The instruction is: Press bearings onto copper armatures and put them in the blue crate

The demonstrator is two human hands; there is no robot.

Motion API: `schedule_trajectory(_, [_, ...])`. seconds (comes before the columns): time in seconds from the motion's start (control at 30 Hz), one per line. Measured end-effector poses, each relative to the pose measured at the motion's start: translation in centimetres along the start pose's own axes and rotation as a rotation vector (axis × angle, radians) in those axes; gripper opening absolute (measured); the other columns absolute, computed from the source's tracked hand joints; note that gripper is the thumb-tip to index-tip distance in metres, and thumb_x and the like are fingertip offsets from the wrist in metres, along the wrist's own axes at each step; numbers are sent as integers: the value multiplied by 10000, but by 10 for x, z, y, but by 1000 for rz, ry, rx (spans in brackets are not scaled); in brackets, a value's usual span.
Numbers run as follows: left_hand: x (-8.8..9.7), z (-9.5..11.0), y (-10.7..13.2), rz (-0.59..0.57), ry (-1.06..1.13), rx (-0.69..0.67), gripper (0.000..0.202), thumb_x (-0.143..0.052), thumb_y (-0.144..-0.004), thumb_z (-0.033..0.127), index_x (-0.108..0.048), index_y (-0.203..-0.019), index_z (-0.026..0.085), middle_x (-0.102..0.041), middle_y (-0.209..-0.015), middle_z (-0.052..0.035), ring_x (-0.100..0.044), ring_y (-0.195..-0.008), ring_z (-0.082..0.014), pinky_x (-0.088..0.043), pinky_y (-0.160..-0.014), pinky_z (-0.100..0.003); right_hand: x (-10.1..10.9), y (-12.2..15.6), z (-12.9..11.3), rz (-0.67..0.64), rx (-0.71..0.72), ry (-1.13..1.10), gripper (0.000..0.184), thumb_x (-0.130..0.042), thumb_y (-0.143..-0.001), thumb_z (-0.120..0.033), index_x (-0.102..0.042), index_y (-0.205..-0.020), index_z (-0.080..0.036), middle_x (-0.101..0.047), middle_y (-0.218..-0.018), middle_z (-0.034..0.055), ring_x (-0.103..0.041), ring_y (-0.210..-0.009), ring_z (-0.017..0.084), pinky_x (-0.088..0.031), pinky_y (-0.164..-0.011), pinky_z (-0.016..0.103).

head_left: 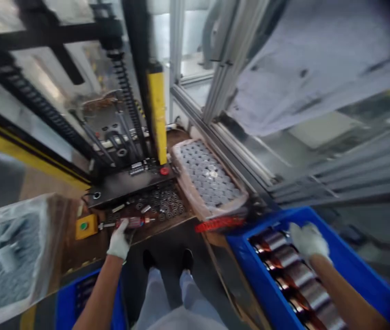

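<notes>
My left hand [119, 242], in a white glove, is closed around a motor rotor [133, 222] with a reddish body and a metal shaft at each end. It holds the rotor level at the front edge of the workbench, just right of a yellow button box [86, 226]. Over at the right, my gloved right hand [309, 240] is inside a blue bin [356, 261], beside the far end of a row of rotors [299, 275] with steel cores and copper windings. Its fingers look apart and slightly blurred, with nothing visible in them.
A press-like machine [122, 183] with yellow side guards stands behind the bench. Small metal rings [171, 204] lie before it. A plastic-lined box of grey cylinders [208, 174] sits right; another lined box [43, 256] sits left. A second blue bin [66, 302] is below.
</notes>
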State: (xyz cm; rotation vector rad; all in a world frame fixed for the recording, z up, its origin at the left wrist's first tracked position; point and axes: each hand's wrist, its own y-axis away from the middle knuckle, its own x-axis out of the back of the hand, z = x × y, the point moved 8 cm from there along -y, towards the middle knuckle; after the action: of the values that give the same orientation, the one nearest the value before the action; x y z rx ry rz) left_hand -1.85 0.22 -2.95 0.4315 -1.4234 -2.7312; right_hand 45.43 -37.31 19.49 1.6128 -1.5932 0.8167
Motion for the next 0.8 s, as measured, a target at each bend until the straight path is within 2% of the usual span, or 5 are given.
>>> schedule_trajectory(0.13, [-12,37,-8,-127,-150,-283,432,-840,-567,296,-656,-931,156,-725,-884,-32,-685,-835,-205,-524,-920,-390,-34,56,-39,-73,159,18,165,-588,-740,-459,-619,-813,-314,-657,-1066,187,-568,-1141,370,-377,-1009,575])
schedule_trajectory(0.3, [-63,42,7,-333,-568,-424,444,-815,-570,244,-675,-984,161,-722,-923,-70,-662,-895,-238,-496,-964,-405,-201,223,-145,-717,293,-331,475,-692,-674,-468,-667,-1070,-206,-684,-1110,113,-614,-1088,310,-464,-995,488])
schedule_trajectory(0.43, [-99,64,14,-492,-904,-575,663,-764,-596,161,-614,-1240,193,-634,-1233,-124,-572,-1156,-279,-414,-1067,-380,-290,298,-208,-752,387,-517,460,-661,-727,-375,-643,-1148,-190,-613,-1216,106,-572,-1141,255,-454,-1023,419])
schedule_trajectory(0.63, [-130,164,-39,-195,-1603,-803,611,-588,-830,342,-464,-1411,199,-475,-1362,-195,-449,-1243,-383,-393,-1007,-503,-310,301,-204,-602,449,-532,323,-597,-836,-384,-647,-1085,-185,-637,-1107,97,-585,-1056,234,-451,-1003,422])
schedule_trajectory(0.8, [-135,175,-54,-87,-1745,-873,354,-459,-911,353,-593,-1198,195,-554,-1203,-154,-540,-1092,-297,-447,-889,-406,-309,303,-202,-566,499,-484,305,-586,-857,-383,-645,-1094,-199,-631,-1137,103,-589,-1078,241,-467,-992,418])
